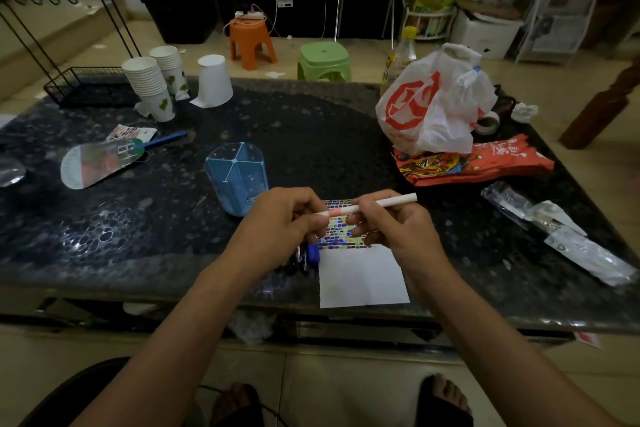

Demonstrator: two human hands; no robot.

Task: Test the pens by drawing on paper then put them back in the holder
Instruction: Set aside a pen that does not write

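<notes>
Paper (363, 274) lies at the near counter (138, 225) edge, lower centre. Just above it my left hand (280, 222) pinches the cap end and my right hand (391, 229) grips the barrel of a white pen (381, 203); I'd pull straight apart. Spare pens (304, 258) lie left; the empty-looking blue holder (237, 177) stands beyond.

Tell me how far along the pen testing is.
Done: the paper already carries rows of coloured marks along its top, so several pens look tested. In hand: the left hand and right hand both grip a white pen with a pink band, above the paper. Left: the blue holder looks empty, and dark pens lie beside the paper.
</notes>
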